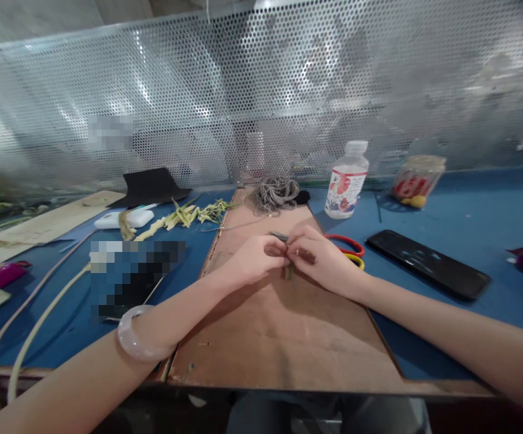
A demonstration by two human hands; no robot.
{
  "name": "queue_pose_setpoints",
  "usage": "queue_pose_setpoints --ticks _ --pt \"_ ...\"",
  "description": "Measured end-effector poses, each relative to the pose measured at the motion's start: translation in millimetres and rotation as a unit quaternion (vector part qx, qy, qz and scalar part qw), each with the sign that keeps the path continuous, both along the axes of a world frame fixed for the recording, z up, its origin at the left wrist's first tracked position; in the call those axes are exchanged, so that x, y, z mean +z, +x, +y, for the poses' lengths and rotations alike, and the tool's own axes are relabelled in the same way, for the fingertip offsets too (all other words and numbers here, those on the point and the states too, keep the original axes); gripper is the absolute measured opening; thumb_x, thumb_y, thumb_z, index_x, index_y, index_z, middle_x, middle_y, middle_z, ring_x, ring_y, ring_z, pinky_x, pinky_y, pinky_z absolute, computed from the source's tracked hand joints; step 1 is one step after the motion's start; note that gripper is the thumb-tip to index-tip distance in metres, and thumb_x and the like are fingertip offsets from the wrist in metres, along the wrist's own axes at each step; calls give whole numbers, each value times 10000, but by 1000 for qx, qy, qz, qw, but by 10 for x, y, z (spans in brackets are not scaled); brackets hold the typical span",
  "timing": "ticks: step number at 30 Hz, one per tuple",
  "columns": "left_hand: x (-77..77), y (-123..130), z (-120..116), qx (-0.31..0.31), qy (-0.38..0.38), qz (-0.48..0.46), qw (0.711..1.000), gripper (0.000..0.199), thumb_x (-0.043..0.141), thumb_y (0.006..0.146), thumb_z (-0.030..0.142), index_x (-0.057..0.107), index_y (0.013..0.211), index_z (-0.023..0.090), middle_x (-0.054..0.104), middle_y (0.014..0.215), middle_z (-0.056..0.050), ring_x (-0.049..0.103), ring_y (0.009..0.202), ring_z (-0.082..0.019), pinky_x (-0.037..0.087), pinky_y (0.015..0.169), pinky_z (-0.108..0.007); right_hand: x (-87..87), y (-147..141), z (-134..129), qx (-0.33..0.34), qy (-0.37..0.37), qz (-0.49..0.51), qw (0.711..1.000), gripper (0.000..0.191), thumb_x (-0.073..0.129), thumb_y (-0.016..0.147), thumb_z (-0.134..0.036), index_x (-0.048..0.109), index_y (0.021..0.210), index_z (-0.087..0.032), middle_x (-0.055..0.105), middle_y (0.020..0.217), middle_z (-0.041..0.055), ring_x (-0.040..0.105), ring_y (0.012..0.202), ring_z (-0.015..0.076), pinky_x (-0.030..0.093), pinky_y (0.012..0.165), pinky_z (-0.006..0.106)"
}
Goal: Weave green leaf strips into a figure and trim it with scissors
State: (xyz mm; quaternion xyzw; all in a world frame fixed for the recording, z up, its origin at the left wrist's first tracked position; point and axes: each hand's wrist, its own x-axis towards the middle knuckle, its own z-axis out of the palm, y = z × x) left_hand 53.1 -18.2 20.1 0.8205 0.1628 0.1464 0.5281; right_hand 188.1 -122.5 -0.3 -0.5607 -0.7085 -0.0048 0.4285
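Note:
My left hand [263, 258] and my right hand [318, 256] meet over the wooden board, fingertips pinched together. Between them is a small, thin greenish strip [288, 273], its lower end showing below the fingers. Most of it is hidden, and its kind cannot be made out. Just behind the hands lie scissors with red and yellow handles [356, 248]; the blade tip shows past the left fingers, while the right hand covers their middle. Farther back on the board rests a tangled bundle of grey cord [275, 195].
A labelled plastic bottle [346, 184] and a jar [419, 178] stand at the back right. A black phone [426, 263] lies right of my hand. Yellow-green braided strands [184, 215], a white device [125, 218] and cables [39, 325] occupy the left. Perforated metal sheet [243, 90] closes the back.

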Motion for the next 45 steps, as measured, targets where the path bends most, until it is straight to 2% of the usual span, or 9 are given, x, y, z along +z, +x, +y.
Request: queue_pose_setpoints --ticks 6,12,17,20,25,31,37,41,45 --pt "-51 47 4 20 6 -16 1000 171 648 651 158 600 808 109 664 809 -73 612 774 -158 454 758 -291 39 40 10 -5 -27 -14 1000 159 495 796 -108 597 701 -183 538 887 48 539 852 161 449 798 325" --pt "-26 44 -6 30 -39 -8 999 202 635 685 195 555 855 121 647 739 -59 599 651 -132 458 663 -281 -4 96 27 -27 -72 82 994 152 445 845 -153 592 832 -187 566 853 32 586 767 140 469 745 309" --pt "-32 38 3 32 -27 -20 999 171 637 692 197 556 831 138 664 780 -65 620 733 -151 460 699 -283 -2 100 24 -38 -125 164 978 118 450 841 -165 550 903 -179 581 770 14 601 624 125 491 621 283" --pt "-35 44 8 20 -10 -20 1000 121 618 713 193 585 817 140 677 795 -65 628 776 -157 459 742 -283 13 107 20 -37 -124 143 981 139 453 823 -141 588 841 -170 585 817 34 603 658 131 494 647 289" --pt "-42 55 5 23 11 -23 999 113 612 721 205 620 811 138 685 811 -69 631 785 -159 464 764 -287 54 124 15 -30 -107 85 990 216 468 759 -68 650 788 -181 602 916 54 582 853 170 469 787 328" --pt "-56 64 -6 37 -12 -23 999 147 627 708 234 627 811 131 683 843 -88 630 807 -178 472 757 -302 93 97 3 -32 -118 100 987 203 500 716 -72 664 753 -186 612 924 45 577 859 171 463 805 320" --pt "-66 79 7 45 -12 -40 998 122 626 699 198 613 795 123 676 822 -81 630 786 -169 468 763 -306 29 74 11 -32 -150 227 962 137 518 723 -126 613 808 -176 632 780 30 610 652 151 505 593 269" --pt "-60 81 3 44 -4 -48 998 117 625 699 182 610 795 118 670 810 -72 627 777 -159 466 776 -304 1 97 30 -20 -143 230 962 90 540 697 -129 612 727 -174 632 848 33 616 682 153 505 598 254" --pt "-38 84 -22 52 -12 -36 998 97 616 706 164 609 793 121 670 829 -70 625 791 -152 466 784 -300 -16 126 39 -16 -164 236 958 108 533 715 -162 627 765 -175 642 844 33 615 681 155 496 585 256"
